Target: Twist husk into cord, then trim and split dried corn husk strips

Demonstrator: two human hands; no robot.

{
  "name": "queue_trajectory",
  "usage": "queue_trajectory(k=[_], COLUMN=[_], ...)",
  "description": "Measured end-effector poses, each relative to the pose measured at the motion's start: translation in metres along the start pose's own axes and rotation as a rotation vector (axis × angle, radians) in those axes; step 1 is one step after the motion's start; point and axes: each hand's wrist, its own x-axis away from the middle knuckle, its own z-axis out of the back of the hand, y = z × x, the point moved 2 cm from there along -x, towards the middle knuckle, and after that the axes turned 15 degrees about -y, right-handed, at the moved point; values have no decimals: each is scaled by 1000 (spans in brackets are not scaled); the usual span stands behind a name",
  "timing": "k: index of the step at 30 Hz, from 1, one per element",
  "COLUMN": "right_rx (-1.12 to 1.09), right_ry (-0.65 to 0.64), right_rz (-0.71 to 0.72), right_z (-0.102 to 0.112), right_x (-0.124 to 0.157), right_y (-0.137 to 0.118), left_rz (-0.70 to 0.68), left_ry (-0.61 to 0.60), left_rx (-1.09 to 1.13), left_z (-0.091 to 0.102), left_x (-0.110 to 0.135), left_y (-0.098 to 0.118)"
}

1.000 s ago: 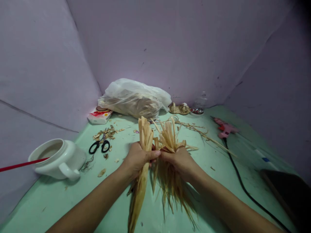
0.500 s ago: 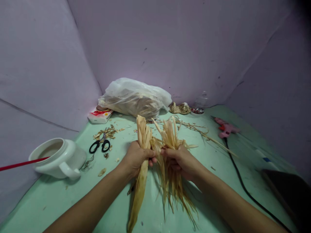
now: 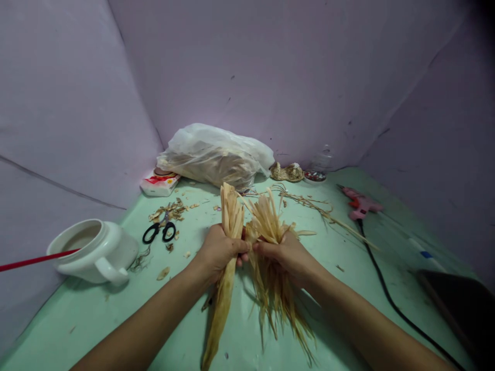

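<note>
My left hand (image 3: 222,251) is closed around a long folded corn husk (image 3: 221,314), whose gathered end points up and whose tapered end hangs toward me. Closed too, my right hand (image 3: 284,255) grips a bundle of shredded corn husk strips (image 3: 266,214); its ends fan out above the fist and frayed strips trail below. Both thumbs nearly meet between the two bundles. Fingers of each hand are partly hidden behind the husks. Left of my hands, black-handled scissors (image 3: 159,232) lie on dry scraps (image 3: 173,208).
A white pot (image 3: 116,252) with a red stick lies tilted at left. Behind stand a plastic bag (image 3: 216,154), a small box (image 3: 159,184) and a woven piece (image 3: 286,172). Dry stalks (image 3: 328,216), a pink glue gun (image 3: 363,204) with black cord, and a dark object (image 3: 456,309) lie at right.
My hands have drawn slightly closer together, thumbs nearly meeting. The left husk has shifted a little right, and the top of the right bundle leans a little more left.
</note>
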Motion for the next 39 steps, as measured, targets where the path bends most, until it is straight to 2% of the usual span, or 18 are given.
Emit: queue_trajectory(k=[9, 17, 20, 25, 29, 35, 37, 39], right_rx=[-11, 8, -3, -153, -245, -302, -304, -280], right_ry=[-26, -34, -24, 35, 104, 253, 260, 206], right_rz=[62, 54, -10, -225, -209, -44, -29, -69], right_z=[-3, -5, -7, -1, 16, 38, 40, 40], right_x=[-2, -1, 1, 3, 3, 12, 15, 17], right_y=[2, 2, 2, 2, -10, -50, -58, -61], left_rz=[-16, -20, -13, 13, 22, 37, 45, 55], left_ry=[-40, -2, -12, -37, -37, -9, -2, 12], left_rx=[12, -18, -17, 132, 197, 169, 171, 174], left_z=[0, -1, -3, 2, 12, 21, 21, 21], left_x=[1, 1, 1, 0, -4, -10, -10, -10], left_y=[1, 2, 2, 0, 0, -1, -2, -2])
